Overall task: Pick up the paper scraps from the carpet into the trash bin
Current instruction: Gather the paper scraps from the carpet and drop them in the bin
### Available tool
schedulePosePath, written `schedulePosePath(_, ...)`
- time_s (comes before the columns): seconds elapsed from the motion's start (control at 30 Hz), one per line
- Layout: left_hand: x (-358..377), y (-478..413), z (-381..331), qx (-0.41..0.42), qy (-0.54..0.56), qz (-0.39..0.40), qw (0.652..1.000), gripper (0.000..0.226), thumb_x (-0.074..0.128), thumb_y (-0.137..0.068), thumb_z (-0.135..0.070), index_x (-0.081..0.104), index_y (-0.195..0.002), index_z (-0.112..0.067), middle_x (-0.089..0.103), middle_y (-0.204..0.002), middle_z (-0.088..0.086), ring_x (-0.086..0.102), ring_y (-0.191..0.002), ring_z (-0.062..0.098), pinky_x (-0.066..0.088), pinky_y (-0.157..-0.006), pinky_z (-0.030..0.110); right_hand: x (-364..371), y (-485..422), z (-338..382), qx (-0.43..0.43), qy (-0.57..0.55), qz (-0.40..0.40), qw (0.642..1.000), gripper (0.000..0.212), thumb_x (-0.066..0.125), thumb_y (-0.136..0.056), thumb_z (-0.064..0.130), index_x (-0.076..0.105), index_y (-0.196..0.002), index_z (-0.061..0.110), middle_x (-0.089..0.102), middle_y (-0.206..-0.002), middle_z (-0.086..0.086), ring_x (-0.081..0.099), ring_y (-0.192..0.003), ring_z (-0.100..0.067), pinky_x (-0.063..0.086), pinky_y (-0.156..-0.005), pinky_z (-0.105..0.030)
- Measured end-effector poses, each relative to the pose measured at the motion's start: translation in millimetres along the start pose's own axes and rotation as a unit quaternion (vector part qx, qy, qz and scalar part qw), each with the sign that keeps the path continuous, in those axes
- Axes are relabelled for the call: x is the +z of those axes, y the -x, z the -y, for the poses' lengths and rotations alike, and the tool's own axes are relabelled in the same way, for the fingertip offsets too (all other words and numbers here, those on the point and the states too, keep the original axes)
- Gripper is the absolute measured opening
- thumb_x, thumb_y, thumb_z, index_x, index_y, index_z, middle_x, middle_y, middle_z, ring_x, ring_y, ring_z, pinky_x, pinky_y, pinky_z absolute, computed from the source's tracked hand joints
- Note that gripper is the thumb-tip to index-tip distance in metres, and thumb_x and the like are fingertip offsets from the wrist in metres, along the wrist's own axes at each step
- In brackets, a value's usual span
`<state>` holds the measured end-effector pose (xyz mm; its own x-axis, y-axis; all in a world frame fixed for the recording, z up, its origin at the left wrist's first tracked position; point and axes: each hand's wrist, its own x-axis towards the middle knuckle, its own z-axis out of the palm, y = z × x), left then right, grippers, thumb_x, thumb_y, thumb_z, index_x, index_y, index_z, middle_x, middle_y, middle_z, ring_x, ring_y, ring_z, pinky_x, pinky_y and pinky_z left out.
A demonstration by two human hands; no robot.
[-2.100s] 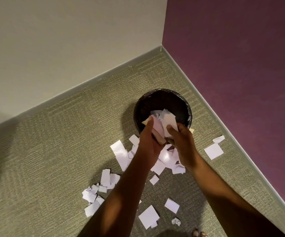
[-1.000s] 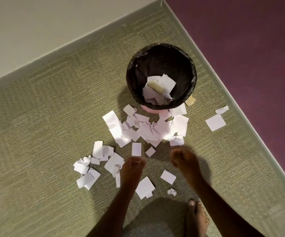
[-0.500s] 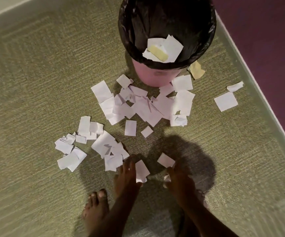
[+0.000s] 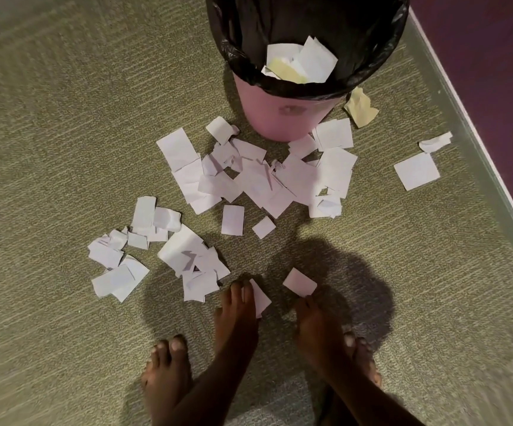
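Many white paper scraps (image 4: 258, 182) lie scattered on the olive carpet in front of the trash bin (image 4: 279, 118), which is pink with a black liner. More scraps (image 4: 301, 63) sit inside the bin. My left hand (image 4: 236, 309) is down at the carpet and its fingers hold a white scrap (image 4: 261, 298). My right hand (image 4: 316, 324) is lowered beside it, fingers bunched, with the tips on the near corner of a flat scrap (image 4: 299, 282). The hand hides what lies under its palm.
My bare feet (image 4: 166, 370) stand on the carpet just behind my hands. A purple wall with a pale baseboard (image 4: 476, 142) runs along the right. A yellowish crumpled piece (image 4: 361, 109) lies right of the bin, and two scraps (image 4: 416, 171) lie near the baseboard.
After dropping a handful into the bin, both hands came down to the carpet near my feet. The left hand took hold of a scrap and the right moved over a small crumpled one.
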<state>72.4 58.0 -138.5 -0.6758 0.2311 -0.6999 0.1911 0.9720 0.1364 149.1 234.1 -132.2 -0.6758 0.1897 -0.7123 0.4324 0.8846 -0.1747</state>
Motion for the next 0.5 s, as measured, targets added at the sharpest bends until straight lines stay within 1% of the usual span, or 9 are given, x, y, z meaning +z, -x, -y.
schedulePosePath(0.07,-4.9,-1.2,-0.2,-0.002,0.012,-0.003,1.000,0.074,0.069,-0.097,-0.033,0.037,-0.162,-0.017,0.044,-0.157,0.007,0.046,-0.140,0.032,0.058,-0.097,0.047,-17.1,-5.6,11.9,-0.001,-0.032,-0.044,0.999,0.053,0.061,-0.090,0.023,0.056,-0.143,0.018,0.062,-0.131,-0.009,0.068,-0.110,-0.038,0.059,-0.082,-0.044)
schedulePosePath(0.13,-10.8,-4.5,1.6,0.000,0.026,-0.006,1.000,0.062,0.055,-0.102,-0.023,0.041,-0.162,-0.018,0.048,-0.157,0.006,0.050,-0.140,0.031,0.058,-0.099,0.046,-26.6,-11.1,12.8,0.013,-0.067,-0.090,0.994,0.041,0.065,-0.095,0.022,0.061,-0.135,0.016,0.069,-0.120,-0.011,0.072,-0.102,-0.039,0.059,-0.077,-0.044)
schedulePosePath(0.17,-13.8,-6.8,2.9,0.006,0.030,-0.010,0.999,0.059,0.052,-0.104,-0.020,0.043,-0.162,-0.019,0.049,-0.157,0.005,0.052,-0.139,0.030,0.058,-0.099,0.045,-30.3,-14.9,12.0,0.027,-0.070,-0.097,0.992,0.044,0.067,-0.097,0.024,0.060,-0.139,0.016,0.071,-0.120,-0.012,0.073,-0.103,-0.038,0.059,-0.080,-0.044)
schedulePosePath(0.23,-19.6,-10.6,6.7,0.019,0.029,-0.017,0.999,0.053,0.050,-0.107,-0.020,0.046,-0.160,-0.021,0.052,-0.154,0.003,0.056,-0.135,0.028,0.058,-0.096,0.042,-35.8,-22.8,9.7,0.033,-0.061,-0.115,0.991,0.063,0.077,-0.094,0.028,0.053,-0.151,0.014,0.073,-0.120,-0.013,0.075,-0.102,-0.036,0.059,-0.082,-0.044)
schedulePosePath(0.27,-22.4,-12.5,8.6,0.023,0.029,-0.020,0.999,0.049,0.049,-0.108,-0.021,0.048,-0.157,-0.022,0.054,-0.153,0.002,0.058,-0.133,0.027,0.057,-0.095,0.041,-37.9,-27.4,10.1,0.037,-0.061,-0.117,0.990,0.071,0.078,-0.094,0.030,0.047,-0.155,0.013,0.073,-0.121,-0.013,0.075,-0.104,-0.035,0.059,-0.083,-0.044)
schedulePosePath(0.3,-24.9,-13.6,10.2,0.025,0.034,-0.022,0.999,0.045,0.047,-0.109,-0.021,0.051,-0.154,-0.022,0.056,-0.150,0.002,0.060,-0.130,0.028,0.057,-0.093,0.042,-39.1,-31.5,11.3,0.045,-0.061,-0.098,0.992,0.074,0.074,-0.097,0.034,0.039,-0.159,0.014,0.072,-0.124,-0.011,0.074,-0.107,-0.034,0.059,-0.087,-0.044)
schedulePosePath(0.37,-29.9,-15.3,11.6,0.020,0.059,-0.033,0.998,0.039,0.046,-0.110,-0.020,0.057,-0.147,-0.021,0.060,-0.146,0.004,0.063,-0.124,0.031,0.057,-0.089,0.044,-40.4,-38.5,10.8,0.054,-0.011,-0.059,0.997,0.067,0.060,-0.105,0.039,0.030,-0.160,0.015,0.071,-0.128,-0.008,0.073,-0.111,-0.029,0.059,-0.091,-0.041)
schedulePosePath(0.43,-32.8,-17.3,12.1,0.018,0.071,-0.038,0.997,0.036,0.047,-0.109,-0.018,0.059,-0.142,-0.020,0.062,-0.142,0.005,0.065,-0.121,0.032,0.055,-0.087,0.043,-41.2,-41.9,12.1,0.055,0.065,-0.053,0.995,0.054,0.051,-0.109,0.035,0.034,-0.156,0.015,0.070,-0.127,-0.006,0.074,-0.110,-0.026,0.060,-0.089,-0.041)
schedulePosePath(0.5,-34.2,-18.6,13.7,0.013,0.081,-0.033,0.996,0.040,0.047,-0.104,-0.014,0.059,-0.141,-0.022,0.064,-0.138,0.005,0.066,-0.118,0.030,0.054,-0.087,0.042,-40.5,-43.7,14.9,0.048,0.090,-0.072,0.992,0.042,0.051,-0.108,0.031,0.046,-0.147,0.016,0.069,-0.125,-0.005,0.074,-0.107,-0.025,0.060,-0.085,-0.040)
